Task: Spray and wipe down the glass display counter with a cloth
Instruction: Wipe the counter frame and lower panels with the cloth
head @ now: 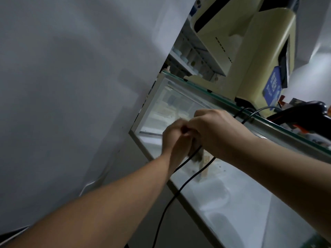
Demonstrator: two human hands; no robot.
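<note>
Head view, tilted: both forearms reach in and the two hands meet, touching, in front of the glass display table, whose front pane lies directly behind the fingers and whose top edge runs just above them. The left hand has its fingers curled into a fist against the other hand; motion blur hides whether anything lies inside them. The right hand shows its back, fingers bent down and closed, and a black cable comes out from under its palm, dropping below the fingers towards the bottom edge of the frame. More of this cable loops over the table's top edge just above the right fingers.

On the table top, above and to the right of the fingers, stands a cream-coloured machine with a blue sign on its side. A black handheld scanner lies right of the fingers. A plain grey wall fills the space left of them.
</note>
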